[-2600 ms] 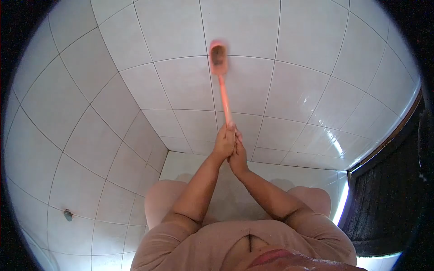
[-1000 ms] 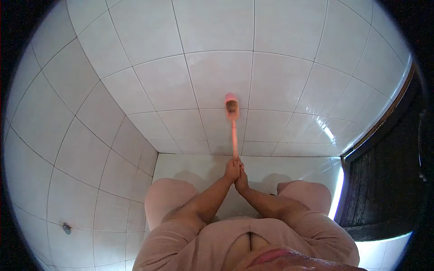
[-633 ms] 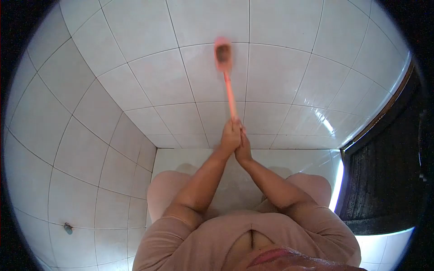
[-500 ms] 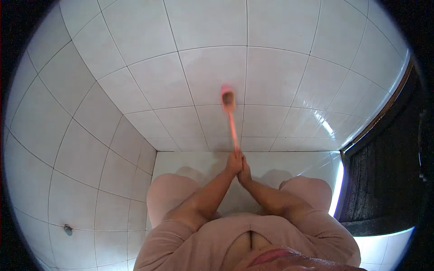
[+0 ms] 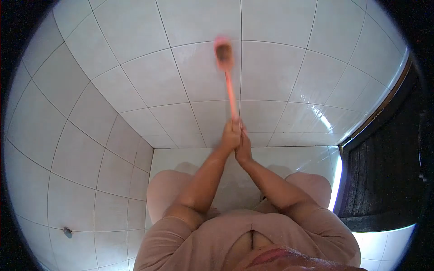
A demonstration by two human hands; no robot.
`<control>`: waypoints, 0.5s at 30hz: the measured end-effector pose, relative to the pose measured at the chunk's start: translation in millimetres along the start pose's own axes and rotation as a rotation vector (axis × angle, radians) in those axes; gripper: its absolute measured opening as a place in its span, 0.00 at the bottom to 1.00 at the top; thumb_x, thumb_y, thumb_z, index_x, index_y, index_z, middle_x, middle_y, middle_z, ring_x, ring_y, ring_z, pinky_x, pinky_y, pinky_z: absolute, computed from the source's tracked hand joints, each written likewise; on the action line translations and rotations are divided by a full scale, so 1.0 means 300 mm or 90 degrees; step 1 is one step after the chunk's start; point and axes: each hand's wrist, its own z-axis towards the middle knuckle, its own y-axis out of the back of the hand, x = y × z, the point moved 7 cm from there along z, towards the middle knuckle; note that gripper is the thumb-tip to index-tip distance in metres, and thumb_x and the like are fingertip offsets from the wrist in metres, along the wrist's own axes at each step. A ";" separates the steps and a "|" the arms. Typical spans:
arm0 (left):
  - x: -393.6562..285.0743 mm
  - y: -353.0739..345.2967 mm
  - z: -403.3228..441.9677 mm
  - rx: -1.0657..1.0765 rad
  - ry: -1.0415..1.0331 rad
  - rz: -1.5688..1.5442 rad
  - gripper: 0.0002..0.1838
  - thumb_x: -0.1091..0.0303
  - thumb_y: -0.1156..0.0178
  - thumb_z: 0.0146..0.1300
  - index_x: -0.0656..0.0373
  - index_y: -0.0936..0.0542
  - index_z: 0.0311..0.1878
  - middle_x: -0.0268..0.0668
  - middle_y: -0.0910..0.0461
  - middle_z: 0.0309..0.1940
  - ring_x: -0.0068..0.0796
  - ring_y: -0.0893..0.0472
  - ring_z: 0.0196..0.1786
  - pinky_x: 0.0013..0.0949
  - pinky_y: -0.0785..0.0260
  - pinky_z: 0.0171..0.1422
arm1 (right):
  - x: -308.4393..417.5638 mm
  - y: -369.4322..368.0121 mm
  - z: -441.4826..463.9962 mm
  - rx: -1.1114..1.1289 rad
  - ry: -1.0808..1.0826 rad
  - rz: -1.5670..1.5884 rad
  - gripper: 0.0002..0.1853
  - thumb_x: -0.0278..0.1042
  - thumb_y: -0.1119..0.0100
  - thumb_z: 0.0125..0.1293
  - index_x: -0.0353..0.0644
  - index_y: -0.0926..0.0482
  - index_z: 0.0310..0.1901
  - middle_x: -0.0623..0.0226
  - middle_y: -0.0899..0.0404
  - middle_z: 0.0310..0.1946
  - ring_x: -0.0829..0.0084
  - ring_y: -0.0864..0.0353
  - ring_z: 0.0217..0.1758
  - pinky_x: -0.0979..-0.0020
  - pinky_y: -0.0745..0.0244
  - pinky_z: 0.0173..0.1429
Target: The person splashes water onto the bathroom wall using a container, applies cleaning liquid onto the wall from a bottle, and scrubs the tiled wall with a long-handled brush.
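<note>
Both hands and the long-handled pink-orange brush (image 5: 231,92) are higher in the view than in the preceding frame, with the forearms extended farther toward the front tiled wall (image 5: 271,72). Grip: the left hand (image 5: 231,134) and the right hand (image 5: 244,148) are closed together on the lower end of the handle, touching each other; individual finger positions are partly hidden. From the grip, the handle runs up the view, leaning slightly left, to the brush head (image 5: 224,53). This head is motion-blurred, shows a dark centre, and lies over the front wall just below a horizontal tile joint; contact pressure cannot be determined. Below the hands are the pale floor (image 5: 235,180) and the bent knees. A side tiled wall (image 5: 77,149) stands at left, bearing a small grey object (image 5: 68,232); a dark door panel (image 5: 384,171) stands at right.
</note>
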 end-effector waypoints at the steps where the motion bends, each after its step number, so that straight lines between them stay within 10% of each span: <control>1: 0.118 0.008 -0.051 0.000 0.044 0.094 0.19 0.54 0.66 0.65 0.57 0.37 0.24 0.32 0.34 0.16 0.23 0.33 0.21 0.29 0.37 0.27 | -0.089 0.001 -0.050 -0.007 0.018 0.015 0.24 0.46 0.68 0.66 0.43 0.46 0.60 0.54 0.34 0.51 0.63 0.32 0.52 0.70 0.37 0.52; 3: 0.287 0.012 -0.207 0.005 0.114 0.221 0.19 0.55 0.66 0.64 0.58 0.37 0.24 0.33 0.33 0.17 0.25 0.32 0.22 0.31 0.36 0.28 | -0.344 -0.024 -0.186 -0.043 -0.168 0.252 0.24 0.45 0.66 0.65 0.44 0.46 0.60 0.54 0.35 0.53 0.61 0.33 0.54 0.69 0.38 0.53; 7: 0.325 -0.011 -0.262 0.032 0.257 0.125 0.19 0.55 0.66 0.64 0.59 0.37 0.25 0.34 0.33 0.18 0.27 0.32 0.23 0.32 0.36 0.29 | -0.374 -0.017 -0.246 -0.005 -0.151 0.063 0.25 0.44 0.64 0.65 0.42 0.47 0.61 0.54 0.36 0.53 0.63 0.34 0.55 0.70 0.40 0.55; 10: 0.055 -0.044 -0.137 0.026 0.091 0.138 0.18 0.56 0.65 0.65 0.58 0.38 0.24 0.34 0.34 0.17 0.24 0.32 0.23 0.29 0.37 0.28 | -0.250 -0.005 -0.139 -0.034 -0.205 0.158 0.25 0.43 0.66 0.66 0.39 0.47 0.60 0.54 0.39 0.55 0.64 0.36 0.56 0.71 0.41 0.56; 13: -0.141 -0.068 0.019 0.040 0.015 0.029 0.19 0.55 0.67 0.65 0.58 0.38 0.24 0.34 0.34 0.17 0.23 0.34 0.22 0.28 0.39 0.26 | 0.055 0.029 0.030 -0.055 0.037 0.137 0.23 0.49 0.67 0.66 0.42 0.42 0.55 0.67 0.34 0.43 0.74 0.34 0.46 0.74 0.37 0.49; 15: -0.214 -0.084 0.063 0.039 0.011 0.032 0.19 0.55 0.67 0.65 0.58 0.38 0.23 0.34 0.34 0.17 0.23 0.34 0.22 0.28 0.39 0.26 | 0.084 0.033 0.072 -0.021 -0.034 0.211 0.23 0.44 0.69 0.66 0.38 0.43 0.57 0.57 0.37 0.52 0.68 0.37 0.55 0.73 0.42 0.55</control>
